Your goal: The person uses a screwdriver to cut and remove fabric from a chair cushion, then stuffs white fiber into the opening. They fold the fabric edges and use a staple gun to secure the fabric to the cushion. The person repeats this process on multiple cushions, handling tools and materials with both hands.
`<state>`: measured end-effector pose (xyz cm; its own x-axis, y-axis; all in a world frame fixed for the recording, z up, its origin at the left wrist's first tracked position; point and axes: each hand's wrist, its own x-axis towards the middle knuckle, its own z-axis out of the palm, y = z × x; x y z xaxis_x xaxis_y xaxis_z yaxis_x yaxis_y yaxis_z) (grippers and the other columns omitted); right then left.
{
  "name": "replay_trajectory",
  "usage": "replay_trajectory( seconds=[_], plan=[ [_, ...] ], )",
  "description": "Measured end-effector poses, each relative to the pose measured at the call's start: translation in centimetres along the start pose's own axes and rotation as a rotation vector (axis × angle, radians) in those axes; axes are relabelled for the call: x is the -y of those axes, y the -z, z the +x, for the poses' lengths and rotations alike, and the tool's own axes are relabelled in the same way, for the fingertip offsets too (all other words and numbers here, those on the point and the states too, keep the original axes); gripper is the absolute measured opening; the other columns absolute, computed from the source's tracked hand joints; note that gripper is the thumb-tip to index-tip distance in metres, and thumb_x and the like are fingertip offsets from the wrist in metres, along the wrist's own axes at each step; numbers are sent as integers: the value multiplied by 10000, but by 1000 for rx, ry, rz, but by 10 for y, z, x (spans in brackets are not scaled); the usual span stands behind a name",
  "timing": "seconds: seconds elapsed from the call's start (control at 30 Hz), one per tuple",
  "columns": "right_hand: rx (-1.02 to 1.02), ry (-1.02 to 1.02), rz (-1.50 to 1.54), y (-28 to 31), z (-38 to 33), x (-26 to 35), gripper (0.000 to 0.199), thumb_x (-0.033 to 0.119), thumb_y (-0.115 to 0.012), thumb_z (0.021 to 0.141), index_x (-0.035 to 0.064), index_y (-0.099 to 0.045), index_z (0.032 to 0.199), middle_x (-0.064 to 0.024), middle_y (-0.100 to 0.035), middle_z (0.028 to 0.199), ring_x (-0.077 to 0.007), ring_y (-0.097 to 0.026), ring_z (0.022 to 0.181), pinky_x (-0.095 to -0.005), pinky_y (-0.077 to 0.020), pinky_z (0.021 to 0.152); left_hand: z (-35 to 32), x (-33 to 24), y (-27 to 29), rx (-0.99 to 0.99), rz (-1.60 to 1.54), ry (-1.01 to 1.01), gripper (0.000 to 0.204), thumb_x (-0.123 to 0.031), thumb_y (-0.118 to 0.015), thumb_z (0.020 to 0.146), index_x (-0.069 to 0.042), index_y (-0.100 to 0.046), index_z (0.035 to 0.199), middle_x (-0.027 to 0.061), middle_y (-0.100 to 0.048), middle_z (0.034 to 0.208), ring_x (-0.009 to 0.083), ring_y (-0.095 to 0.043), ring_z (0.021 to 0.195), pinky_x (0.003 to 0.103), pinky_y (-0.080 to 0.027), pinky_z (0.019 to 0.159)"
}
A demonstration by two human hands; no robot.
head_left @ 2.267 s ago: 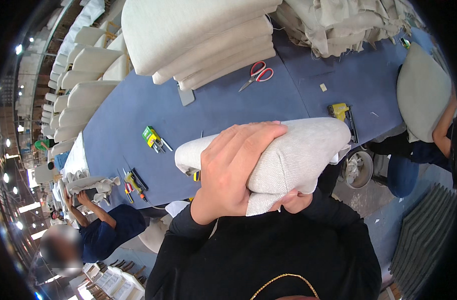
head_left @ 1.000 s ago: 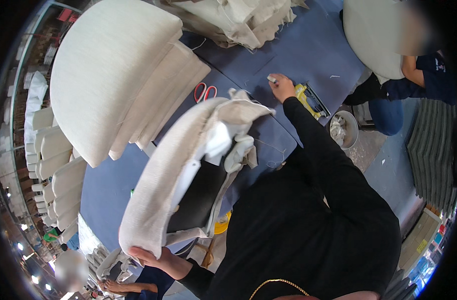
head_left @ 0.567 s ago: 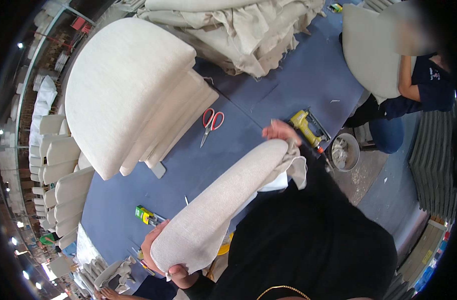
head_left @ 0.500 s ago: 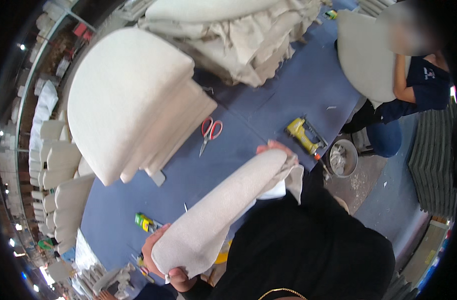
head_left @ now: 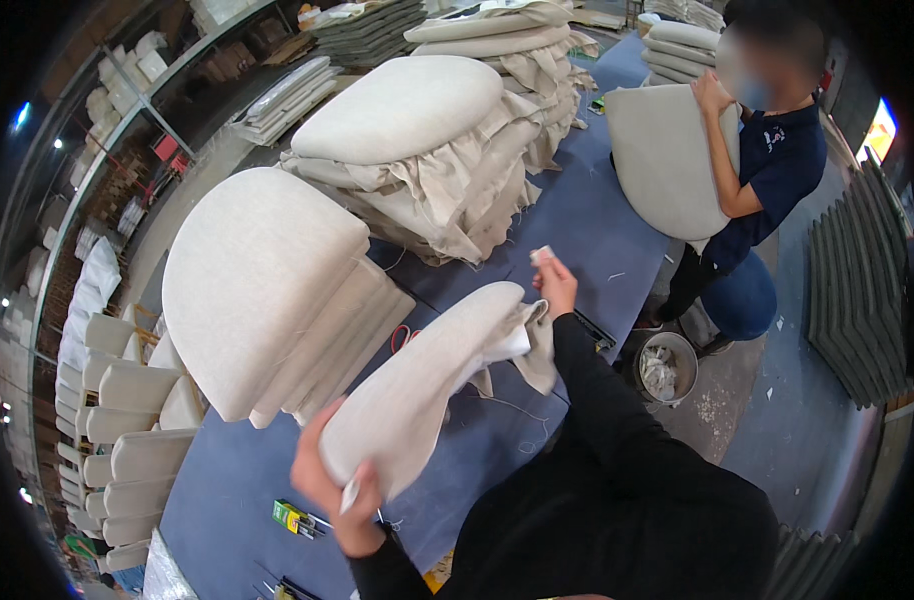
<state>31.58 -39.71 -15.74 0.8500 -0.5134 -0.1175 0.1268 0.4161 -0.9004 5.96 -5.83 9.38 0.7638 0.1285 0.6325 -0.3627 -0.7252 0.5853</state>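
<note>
Blue felt covers the long table (head_left: 587,215) of an upholstery workshop, with 2 tall stacks of beige padded seat cushions (head_left: 277,290) along its far edge and grey panels (head_left: 857,300) leaning on the floor at the right. Over the near edge, the person holds a long beige fabric-covered seat pad (head_left: 427,385) off the table, tilted, one end low at the left and the other raised toward the middle of the table.

Left hand (head_left: 332,490) is clenched around the pad's lower end, fingers wrapped under it and thumb on top. Right hand (head_left: 555,285) is raised at the pad's upper end, where loose beige cover fabric (head_left: 522,345) hangs in folds; its fingers look pinched on a small pale scrap, though whether that is part of the cover cannot be told.

Judging from the loose folds, the step in hand seems to be fitting or trimming the cover at that end. A next move would likely call for pulling the slack smooth while the left hand steadies the pad.

Red-handled scissors (head_left: 402,338) lie half hidden behind the pad, and a green and yellow tool (head_left: 292,516) sits near the left hand. A co-worker (head_left: 767,170) at the table's right edge hugs another grey cushion (head_left: 667,155).
</note>
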Motion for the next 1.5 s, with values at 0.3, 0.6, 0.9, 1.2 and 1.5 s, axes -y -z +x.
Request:
replay_trajectory(
  seconds=[0.3, 0.6, 0.9, 1.2, 1.5],
  plan=[
    [398, 104, -329, 12, -85, 132, 313, 263, -834, 981, -37, -803, 900, 34, -695, 739, -34, -554, 711, -274, -441, 630, -12, -16, -60, -34, 29, -14, 661, -542, -690, 997, 51, -664, 1288, 221, -742, 1168, 406, -742, 1042, 441, -570, 922],
    [592, 547, -492, -29, -199, 228, 251, 128, -765, 1018, -37, -736, 831, -27, -571, 606, -60, -464, 584, -290, -363, 549, 7, -34, -68, 126, 16, -161, 635, -349, -907, 817, -2, -676, 1296, 203, -734, 1171, 425, -716, 1030, 471, -569, 921],
    [908, -6, -349, -47, -248, 247, 207, 141, -737, 1054, -47, -780, 977, -16, -700, 728, -41, -571, 653, -240, -422, 588, 0, -28, -66, 72, -69, -134, 690, -393, -946, 758, -5, -691, 1268, 194, -756, 1141, 406, -741, 977, 452, -589, 881],
    [989, 63, -377, -57, -249, 251, 212, 94, -759, 1013, 4, -733, 822, 16, -693, 700, -16, -554, 636, -217, -391, 574, -4, -30, -71, 89, -41, -220, 685, -407, -915, 750, 6, -700, 1253, 199, -753, 1125, 395, -735, 958, 446, -587, 842],
    [1081, 122, -414, -61, -246, 242, 185, 69, -756, 995, 6, -715, 826, 28, -657, 680, -14, -539, 612, -220, -394, 559, 0, -20, -66, 51, -59, -257, 711, -491, -925, 712, -9, -722, 1193, 159, -754, 1071, 349, -719, 850, 420, -567, 730]
  ],
)
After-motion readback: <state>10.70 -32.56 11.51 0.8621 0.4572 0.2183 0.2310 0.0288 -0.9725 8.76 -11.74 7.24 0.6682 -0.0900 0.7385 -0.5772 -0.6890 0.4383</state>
